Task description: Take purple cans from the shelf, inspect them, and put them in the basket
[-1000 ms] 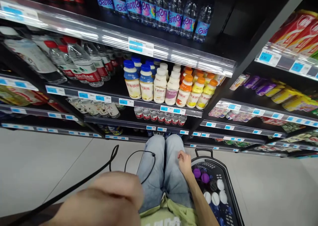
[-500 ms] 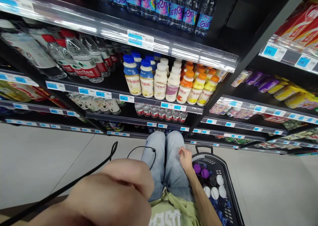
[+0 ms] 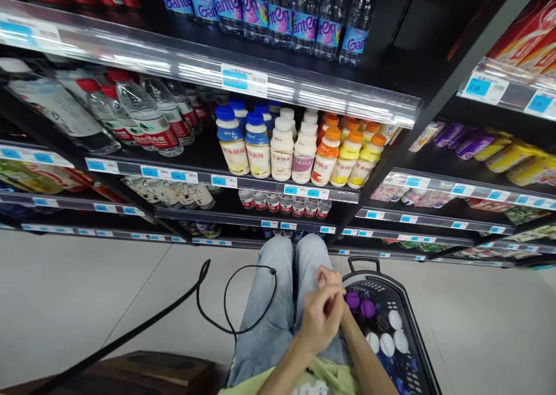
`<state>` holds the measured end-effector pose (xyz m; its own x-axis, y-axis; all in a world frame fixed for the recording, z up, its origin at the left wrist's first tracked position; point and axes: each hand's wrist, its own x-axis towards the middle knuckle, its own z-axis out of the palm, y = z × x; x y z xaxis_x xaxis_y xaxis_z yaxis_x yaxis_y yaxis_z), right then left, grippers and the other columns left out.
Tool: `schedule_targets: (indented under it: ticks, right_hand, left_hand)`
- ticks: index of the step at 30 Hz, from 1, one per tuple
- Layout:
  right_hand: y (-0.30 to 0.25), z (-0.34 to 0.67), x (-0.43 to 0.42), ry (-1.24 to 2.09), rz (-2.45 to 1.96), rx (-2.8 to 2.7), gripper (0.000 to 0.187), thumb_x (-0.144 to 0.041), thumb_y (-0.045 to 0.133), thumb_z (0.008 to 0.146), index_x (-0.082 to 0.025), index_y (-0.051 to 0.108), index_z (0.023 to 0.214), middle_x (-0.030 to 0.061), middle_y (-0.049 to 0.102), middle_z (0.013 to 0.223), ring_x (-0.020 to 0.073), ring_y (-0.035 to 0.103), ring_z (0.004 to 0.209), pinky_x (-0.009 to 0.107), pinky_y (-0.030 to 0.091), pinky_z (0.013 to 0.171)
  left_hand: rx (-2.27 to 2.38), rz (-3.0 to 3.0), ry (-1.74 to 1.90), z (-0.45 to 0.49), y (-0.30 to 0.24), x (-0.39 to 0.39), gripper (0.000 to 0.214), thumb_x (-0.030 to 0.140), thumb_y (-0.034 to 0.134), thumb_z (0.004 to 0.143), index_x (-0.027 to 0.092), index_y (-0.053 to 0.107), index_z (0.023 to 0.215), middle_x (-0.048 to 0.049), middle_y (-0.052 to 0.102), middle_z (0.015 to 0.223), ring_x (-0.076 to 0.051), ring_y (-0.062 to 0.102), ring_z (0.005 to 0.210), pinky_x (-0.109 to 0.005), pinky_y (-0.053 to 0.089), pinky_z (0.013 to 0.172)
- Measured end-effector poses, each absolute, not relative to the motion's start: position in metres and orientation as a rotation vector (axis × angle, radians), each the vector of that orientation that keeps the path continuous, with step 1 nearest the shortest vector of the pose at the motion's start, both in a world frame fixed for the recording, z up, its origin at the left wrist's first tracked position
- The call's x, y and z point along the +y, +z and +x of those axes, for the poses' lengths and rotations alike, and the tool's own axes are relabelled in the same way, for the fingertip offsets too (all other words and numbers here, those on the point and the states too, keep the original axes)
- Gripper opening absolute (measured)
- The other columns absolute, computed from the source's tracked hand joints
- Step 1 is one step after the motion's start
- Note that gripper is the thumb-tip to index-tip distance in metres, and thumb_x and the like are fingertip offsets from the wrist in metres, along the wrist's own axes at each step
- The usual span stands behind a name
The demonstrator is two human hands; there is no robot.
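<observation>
My left hand (image 3: 319, 322) reaches in from the bottom middle over my lap, its fingers bent and laid across my right hand (image 3: 330, 277). My right hand rests on my right thigh in light blue jeans (image 3: 269, 314), its fingers curled and mostly covered by the left. Just right of both hands a black shopping basket (image 3: 417, 328) stands on the floor. It holds several bottles with purple caps (image 3: 360, 305) and white caps (image 3: 388, 334).
Black shelves ahead carry milk-drink bottles (image 3: 282, 149) with blue, white and orange caps, water bottles (image 3: 143, 117) to their left and Ganten water (image 3: 278, 13) above. A black cable (image 3: 208, 311) loops over the grey floor. A brown wooden surface (image 3: 143, 372) lies at bottom left.
My left arm, a large blur close to the camera before, has dropped and moved right; its hand now lies over my right hand. The view has tilted slightly.
</observation>
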<state>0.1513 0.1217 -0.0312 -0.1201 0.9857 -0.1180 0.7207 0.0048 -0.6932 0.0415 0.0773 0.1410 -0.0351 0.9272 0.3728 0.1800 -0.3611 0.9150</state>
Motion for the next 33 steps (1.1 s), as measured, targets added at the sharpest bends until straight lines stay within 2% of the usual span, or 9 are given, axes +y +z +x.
schedule_targets:
  ticks: [2, 4, 7, 14, 26, 33]
  right_hand:
    - [-0.03, 0.152, 0.122, 0.892, -1.782, -1.88, 0.022, -0.005, 0.045, 0.075, -0.021, 0.057, 0.066, -0.0008, 0.057, 0.058, 0.0166, 0.053, 0.058, 0.027, 0.033, 0.064]
    - [-0.028, 0.151, 0.122, 0.886, -1.795, -1.889, 0.024, -0.004, 0.043, 0.074, -0.021, 0.058, 0.067, 0.0, 0.059, 0.06, 0.0168, 0.055, 0.06, 0.027, 0.033, 0.067]
    - [-0.026, 0.149, 0.123, 0.876, -1.827, -1.906, 0.025, -0.003, 0.043, 0.074, -0.021, 0.059, 0.066, 0.0004, 0.06, 0.06, 0.0169, 0.055, 0.06, 0.027, 0.032, 0.066]
    - [-0.021, 0.144, 0.129, 0.892, -1.898, -1.903, 0.027, -0.001, 0.044, 0.072, -0.02, 0.062, 0.064, 0.0019, 0.066, 0.062, 0.0176, 0.061, 0.063, 0.027, 0.032, 0.067]
    - [-0.014, 0.145, 0.14, 1.006, -1.895, -1.834, 0.027, -0.004, 0.042, 0.07, -0.02, 0.062, 0.061, 0.0042, 0.068, 0.064, 0.0192, 0.066, 0.069, 0.027, 0.038, 0.07]
    - [-0.015, 0.142, 0.138, 1.018, -1.886, -1.855, 0.027, -0.005, 0.044, 0.071, -0.02, 0.065, 0.064, 0.0048, 0.069, 0.065, 0.02, 0.067, 0.07, 0.027, 0.039, 0.071]
  left_hand:
    - [1.039, 1.779, 1.145, 0.053, 0.084, 0.054, 0.024, 0.004, 0.051, 0.088, 0.019, 0.069, 0.083, 0.0002, 0.071, 0.07, -0.012, 0.064, 0.06, -0.022, 0.046, 0.062]
    - [0.939, 1.871, 0.927, 0.056, 0.039, 0.031, 0.024, 0.005, 0.054, 0.082, 0.02, 0.072, 0.087, 0.0028, 0.067, 0.063, -0.012, 0.06, 0.055, -0.023, 0.043, 0.061]
    - [1.04, 1.763, 0.689, 0.047, 0.009, 0.015, 0.026, 0.008, 0.057, 0.084, 0.021, 0.075, 0.097, 0.0051, 0.061, 0.059, -0.012, 0.056, 0.055, -0.023, 0.042, 0.063]
    - [1.143, 1.755, 0.54, 0.035, 0.007, 0.026, 0.027, 0.009, 0.052, 0.09, 0.02, 0.076, 0.098, 0.0036, 0.061, 0.062, -0.013, 0.058, 0.059, -0.026, 0.039, 0.065]
    - [1.114, 1.831, 0.552, 0.033, -0.009, 0.027, 0.028, 0.011, 0.05, 0.093, 0.021, 0.075, 0.098, 0.0021, 0.065, 0.064, -0.014, 0.063, 0.06, -0.023, 0.044, 0.064]
    - [1.023, 1.916, 0.611, 0.029, -0.024, 0.029, 0.028, 0.024, 0.045, 0.103, 0.022, 0.073, 0.099, 0.0002, 0.071, 0.07, -0.015, 0.067, 0.062, -0.023, 0.047, 0.064]
